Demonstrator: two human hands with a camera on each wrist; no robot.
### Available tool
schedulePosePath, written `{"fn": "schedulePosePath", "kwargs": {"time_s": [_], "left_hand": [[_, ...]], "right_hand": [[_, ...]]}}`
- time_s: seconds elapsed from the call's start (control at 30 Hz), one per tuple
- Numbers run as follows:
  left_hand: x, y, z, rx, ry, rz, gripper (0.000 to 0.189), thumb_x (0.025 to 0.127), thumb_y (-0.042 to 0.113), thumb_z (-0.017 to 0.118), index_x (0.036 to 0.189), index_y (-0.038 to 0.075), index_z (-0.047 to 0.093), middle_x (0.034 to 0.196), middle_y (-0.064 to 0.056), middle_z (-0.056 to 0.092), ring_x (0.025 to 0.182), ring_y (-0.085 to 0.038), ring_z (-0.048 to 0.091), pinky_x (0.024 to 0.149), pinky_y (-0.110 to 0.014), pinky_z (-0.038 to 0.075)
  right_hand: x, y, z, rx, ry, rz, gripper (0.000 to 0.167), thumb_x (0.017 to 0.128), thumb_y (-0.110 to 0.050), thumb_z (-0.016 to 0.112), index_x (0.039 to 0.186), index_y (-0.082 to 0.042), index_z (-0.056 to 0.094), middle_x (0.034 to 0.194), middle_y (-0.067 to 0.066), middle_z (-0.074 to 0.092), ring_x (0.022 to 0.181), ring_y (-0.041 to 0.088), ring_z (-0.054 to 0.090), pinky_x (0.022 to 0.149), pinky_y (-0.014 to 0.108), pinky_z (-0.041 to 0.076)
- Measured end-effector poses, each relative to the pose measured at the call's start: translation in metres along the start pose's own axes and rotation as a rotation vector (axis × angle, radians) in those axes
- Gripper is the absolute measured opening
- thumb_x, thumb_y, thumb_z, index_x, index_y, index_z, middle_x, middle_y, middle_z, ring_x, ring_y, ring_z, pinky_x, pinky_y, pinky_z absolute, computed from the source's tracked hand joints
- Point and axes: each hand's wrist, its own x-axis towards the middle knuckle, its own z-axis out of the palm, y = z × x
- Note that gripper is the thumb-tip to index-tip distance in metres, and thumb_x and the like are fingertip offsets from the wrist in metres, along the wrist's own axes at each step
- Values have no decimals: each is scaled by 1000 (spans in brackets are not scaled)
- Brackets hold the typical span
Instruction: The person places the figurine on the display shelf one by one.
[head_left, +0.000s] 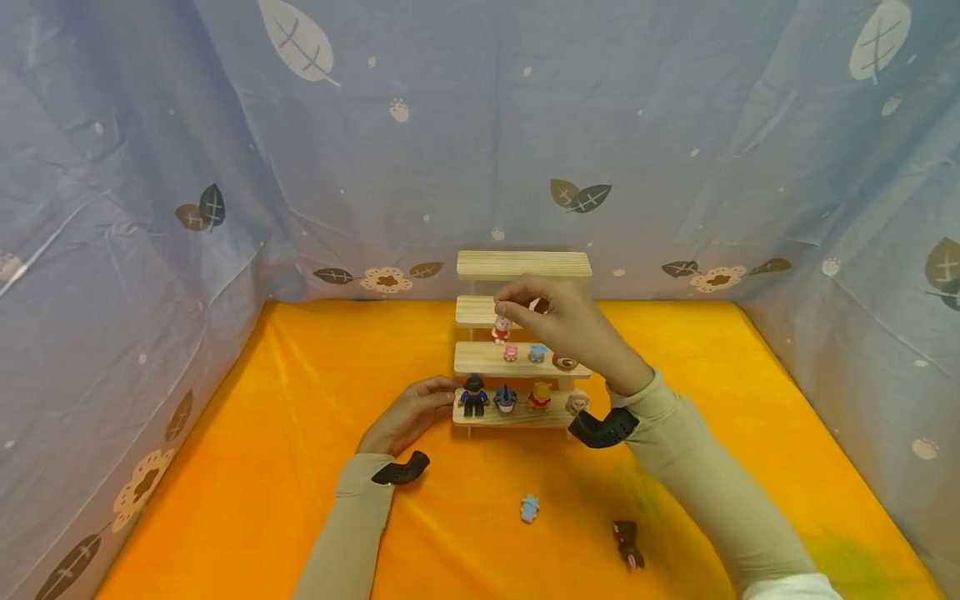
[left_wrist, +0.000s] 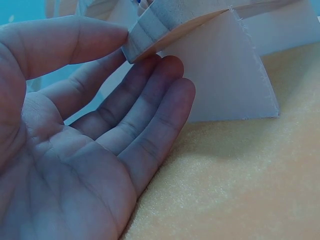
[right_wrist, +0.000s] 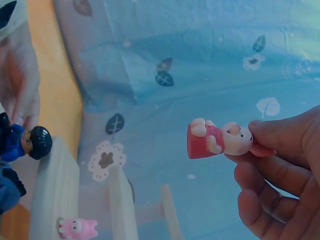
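Note:
Between thumb and fingers of my right hand [head_left: 566, 321] is a small pink-and-white animal figurine in a red outfit [right_wrist: 220, 139], pinched by the top of its head. In the head view it hangs upright in front of the tiered wooden display shelf [head_left: 480, 360]. My left hand [left_wrist: 95, 120] grips the left end of the lowest tier, thumb on its edge and fingers underneath. That tier holds a black-haired toy figure in blue [head_left: 473, 397], a dark blue figurine [head_left: 506, 400], a yellow-and-red figurine [head_left: 539, 397] and a beige one [head_left: 577, 403].
On the tier above stand a pink figurine [head_left: 511, 352], a light-blue one [head_left: 537, 352] and a brown one [head_left: 564, 362]. A light-blue figurine [head_left: 529, 507] and a dark brown figurine [head_left: 628, 545] lie on the orange cloth [head_left: 300, 417]. Leaf-patterned fabric [head_left: 450, 167] hangs behind and at the sides.

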Motion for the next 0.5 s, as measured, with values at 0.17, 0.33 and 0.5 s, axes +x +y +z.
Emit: {"fn": "schedulePosePath", "kwargs": {"time_s": [0.17,0.33,0.5], "left_hand": [[0,0,0,0,4,-8,20,106,13,51,121,16,64,129,1,60,115,-13,63,102,-28,50],[0,0,0,5,2,-8,19,105,13,52,122,14,63,130,-1,59,116,-14,62,103,-29,50],[2,0,0,10,7,-9,21,105,14,54,123,12,63,129,-1,59,116,-15,61,103,-29,50]], "right_hand": [[10,2,2,-40,1,8,15,100,-23,65,108,-15,74,96,-2,74,81,12,62,70,31,51],[19,3,6,-60,9,5,15,100,-23,65,107,-14,74,95,-1,75,81,13,63,72,32,52],[27,4,10,-98,-4,9,16,100,-24,65,107,-13,74,93,0,75,81,15,63,72,32,50]]}}
